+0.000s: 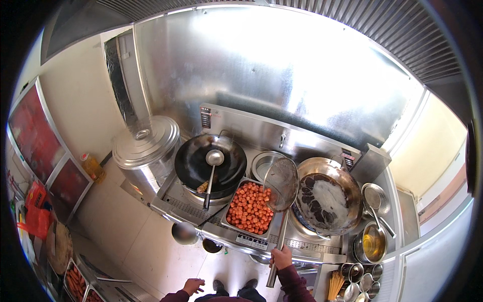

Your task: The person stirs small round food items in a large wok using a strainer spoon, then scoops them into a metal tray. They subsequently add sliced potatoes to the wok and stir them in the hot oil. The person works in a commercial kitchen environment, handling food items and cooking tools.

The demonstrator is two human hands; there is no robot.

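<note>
My right hand (282,258) grips the long metal handle of a round mesh skimmer (281,185). The skimmer's head overlaps the right edge of a rectangular metal tray (246,231) filled with reddish-orange balls (249,207) of food. Right of the skimmer, a large wok (320,166) holds dark pieces in foaming liquid (327,202). My left hand (193,286) hangs near my body, in front of the stove, with nothing in it. A black wok (188,151) stands on the left burner; a ladle (214,157) lies across it, its handle over the near rim.
At the left stands a tall lidded metal pot (145,147). A metal basin (264,160) is behind the tray. On the right are strainers (371,196), a pot with yellow oil (373,241), wooden skewers (335,287) and small metal containers (366,283). An oil bottle (92,167) stands on the floor.
</note>
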